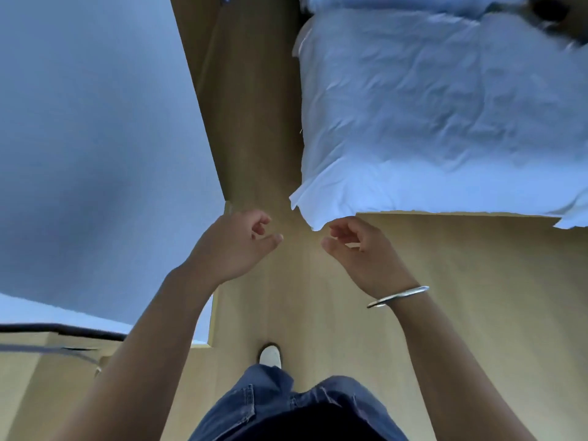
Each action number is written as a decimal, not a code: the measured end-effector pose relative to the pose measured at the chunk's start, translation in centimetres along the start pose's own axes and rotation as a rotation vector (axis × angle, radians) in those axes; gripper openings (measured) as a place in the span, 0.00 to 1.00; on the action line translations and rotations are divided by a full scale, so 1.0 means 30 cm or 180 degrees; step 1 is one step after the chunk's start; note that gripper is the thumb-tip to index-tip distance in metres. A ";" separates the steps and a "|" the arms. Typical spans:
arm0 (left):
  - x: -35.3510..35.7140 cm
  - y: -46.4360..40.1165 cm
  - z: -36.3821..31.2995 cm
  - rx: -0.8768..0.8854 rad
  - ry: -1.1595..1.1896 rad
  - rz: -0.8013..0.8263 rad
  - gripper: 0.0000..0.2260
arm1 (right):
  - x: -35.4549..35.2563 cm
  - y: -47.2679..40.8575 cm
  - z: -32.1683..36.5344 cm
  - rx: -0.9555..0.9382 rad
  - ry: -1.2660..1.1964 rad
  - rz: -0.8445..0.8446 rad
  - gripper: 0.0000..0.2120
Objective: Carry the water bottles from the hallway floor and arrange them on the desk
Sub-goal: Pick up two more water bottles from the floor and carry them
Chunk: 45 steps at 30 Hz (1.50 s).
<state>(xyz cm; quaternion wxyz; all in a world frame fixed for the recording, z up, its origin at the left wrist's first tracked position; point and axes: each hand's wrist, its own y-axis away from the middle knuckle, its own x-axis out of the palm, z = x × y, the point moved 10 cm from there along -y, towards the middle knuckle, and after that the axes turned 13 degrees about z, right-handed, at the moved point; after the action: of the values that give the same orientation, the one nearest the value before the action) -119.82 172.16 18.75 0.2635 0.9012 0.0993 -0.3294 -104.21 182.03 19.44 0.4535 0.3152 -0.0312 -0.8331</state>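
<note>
At the far left, 1 pale wall is seen, filling the upper left of the view, and below it 1 light wooden surface is crossed by 2 dark cables; whether this surface is the desk cannot be told. Further right, 1 left hand is held out over the wooden floor, its fingers loosely curled with a narrow gap to the thumb, and nothing is held in it. Below and between the arms, 1 white shoe is seen on the floor, with 2 blue denim trouser legs beneath it at the bottom edge. Right of centre, 1 right hand is raised at about the same height as the left, well apart from it, its fingers likewise loosely curled and empty. 1 silver bangle is worn on the right wrist. Above the right hand, 1 bed is seen, covered by 1 rumpled white duvet whose lower corner hangs just beside the fingertips of the right hand; whether it is touched cannot be told. At the top right corner, 1 dark, blurred object lies on the bed and cannot be identified. The water bottles are not shown anywhere in the view, so 0 can be counted, and their place cannot be told.
</note>
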 end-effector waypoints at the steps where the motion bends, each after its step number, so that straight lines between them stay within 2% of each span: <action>1: -0.037 -0.043 0.002 0.0001 -0.0074 -0.0023 0.19 | -0.022 -0.041 0.010 0.0020 0.0027 -0.0066 0.13; 5: -0.117 -0.173 0.014 0.0024 -0.0186 0.0119 0.19 | -0.081 -0.166 0.031 0.0126 0.0167 -0.0110 0.13; 10: -0.177 -0.336 0.019 0.0054 -0.0345 0.0326 0.20 | -0.123 -0.354 0.062 0.0147 0.0270 0.0084 0.14; 19: -0.345 -0.774 -0.041 -0.0124 -0.0649 0.0328 0.21 | -0.293 -0.823 0.121 -0.0050 0.0856 0.0219 0.17; 27: -0.606 -1.238 -0.221 -0.0203 -0.0605 0.0076 0.21 | -0.546 -1.323 0.235 -0.0341 0.1347 0.0428 0.20; 32: -0.741 -1.463 -0.189 -0.0466 -0.0637 0.0036 0.22 | -0.610 -1.608 0.301 -0.0484 0.1673 0.0608 0.21; 39: -1.025 -1.861 -0.125 -0.0508 -0.0602 -0.0016 0.23 | -0.685 -2.070 0.447 -0.0631 0.1853 0.0669 0.21; 45: -1.395 -2.245 -0.086 -0.0511 -0.0704 -0.0088 0.23 | -0.750 -2.514 0.650 -0.0545 0.2060 0.0692 0.18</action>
<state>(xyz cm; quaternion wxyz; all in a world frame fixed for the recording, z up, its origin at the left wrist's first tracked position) -174.09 230.01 19.86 0.3395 0.8340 0.1080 -0.4212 -161.74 239.17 20.73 0.5507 0.5186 0.1507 -0.6365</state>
